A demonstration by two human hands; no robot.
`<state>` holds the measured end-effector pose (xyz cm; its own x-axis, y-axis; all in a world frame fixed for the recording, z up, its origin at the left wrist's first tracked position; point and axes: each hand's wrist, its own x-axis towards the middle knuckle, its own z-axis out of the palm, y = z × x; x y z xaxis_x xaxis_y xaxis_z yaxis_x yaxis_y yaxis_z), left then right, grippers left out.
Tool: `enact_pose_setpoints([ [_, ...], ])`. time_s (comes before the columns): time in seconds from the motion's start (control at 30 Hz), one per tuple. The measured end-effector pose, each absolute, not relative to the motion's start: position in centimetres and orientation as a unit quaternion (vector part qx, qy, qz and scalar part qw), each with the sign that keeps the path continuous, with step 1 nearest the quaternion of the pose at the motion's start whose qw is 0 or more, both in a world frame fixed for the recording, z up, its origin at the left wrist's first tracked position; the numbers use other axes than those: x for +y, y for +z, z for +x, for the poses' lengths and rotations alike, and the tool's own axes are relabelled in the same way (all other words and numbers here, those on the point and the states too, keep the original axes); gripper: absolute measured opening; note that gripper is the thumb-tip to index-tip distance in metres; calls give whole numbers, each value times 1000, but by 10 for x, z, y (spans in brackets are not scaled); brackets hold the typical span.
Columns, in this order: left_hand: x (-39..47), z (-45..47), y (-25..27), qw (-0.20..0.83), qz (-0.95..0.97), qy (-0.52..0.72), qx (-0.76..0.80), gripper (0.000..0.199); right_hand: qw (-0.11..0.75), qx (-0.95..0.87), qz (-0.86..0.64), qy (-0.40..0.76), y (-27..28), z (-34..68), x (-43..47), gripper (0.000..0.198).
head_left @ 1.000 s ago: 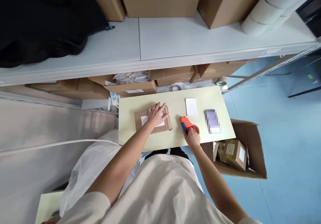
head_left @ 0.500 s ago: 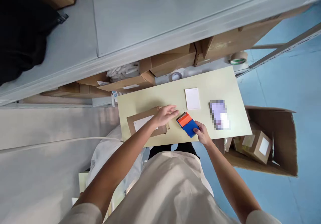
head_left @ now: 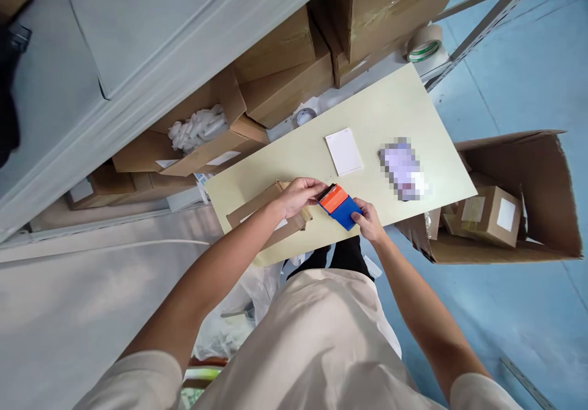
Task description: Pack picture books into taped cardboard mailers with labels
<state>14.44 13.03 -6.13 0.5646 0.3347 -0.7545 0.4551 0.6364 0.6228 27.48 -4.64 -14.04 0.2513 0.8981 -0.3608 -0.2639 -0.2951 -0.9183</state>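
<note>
My right hand (head_left: 368, 220) grips the blue end of a blue-and-orange tape dispenser (head_left: 340, 206) above the table. At its dark, toothed front edge, the fingers of my left hand (head_left: 301, 197) are closed together and touch the dispenser. Whatever lies between those fingertips is too small to make out. Beneath my left hand and wrist, a flat cardboard box (head_left: 257, 205) rests on the table, its white label partly hidden by my arm.
On the pale table (head_left: 395, 103) lie a white paper pad (head_left: 344, 151) and a blurred purplish item (head_left: 402, 168). A large open carton (head_left: 546, 195) holding smaller boxes stands at the right. Cartons (head_left: 280, 85) and a tape roll (head_left: 424, 43) line the shelf behind.
My left hand has come to the toothed edge of the tape dispenser and its fingers have closed. My right hand keeps its hold. The camera view has tilted.
</note>
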Motion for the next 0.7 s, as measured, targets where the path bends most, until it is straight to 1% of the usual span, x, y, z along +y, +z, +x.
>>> enact_pose_setpoints([
  [0.1,136,141,-56,782,408,-83,463,47,530,-272,-603,530,-136,270,-52,28],
  [0.17,141,141,-53,743,454,-102,481,50,529,-278,-617,512,-131,268,-53,30],
  [0.2,142,142,-51,710,496,-105,489,48,530,-277,-626,502,-128,266,-53,32],
  [0.27,146,148,-46,621,608,-116,480,37,527,-262,-646,486,-123,262,-51,38],
  [0.33,149,156,-42,494,741,-144,432,32,520,-226,-662,490,-119,258,-46,43],
  [0.4,153,166,-39,341,849,-178,363,33,513,-183,-661,517,-118,255,-40,47],
  [0.47,159,174,-40,228,897,-228,303,36,508,-146,-648,548,-120,253,-37,51],
  [0.57,172,181,-50,154,892,-338,257,39,493,-95,-631,591,-130,251,-46,54],
  [0.7,186,179,-71,67,864,-445,228,37,462,-11,-608,645,-151,236,-85,52],
])
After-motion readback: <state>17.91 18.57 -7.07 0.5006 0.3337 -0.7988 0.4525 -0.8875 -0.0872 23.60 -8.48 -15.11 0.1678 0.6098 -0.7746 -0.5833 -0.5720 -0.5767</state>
